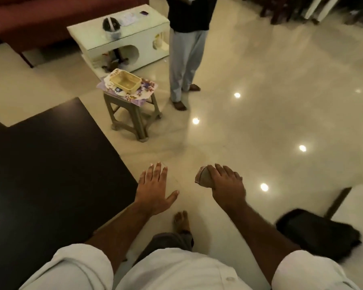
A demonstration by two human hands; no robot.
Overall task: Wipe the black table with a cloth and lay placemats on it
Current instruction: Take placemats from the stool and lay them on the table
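The black table (46,164) fills the left side, its top bare and dark. My left hand (154,185) hovers flat with fingers spread just past the table's right edge, over the floor. My right hand (224,183) grips a folded grey-brown cloth (203,176) in the air over the floor, apart from the table. Floral placemats (144,88) lie stacked on a small stool (132,116) beyond the table's far corner, with a cream basket (125,80) on top of them.
A person stands right of the stool (186,59). A white side table (122,38) and a red sofa (40,19) are behind. A black bag (316,233) lies on the glossy floor at lower right. My bare foot (181,220) is below my hands.
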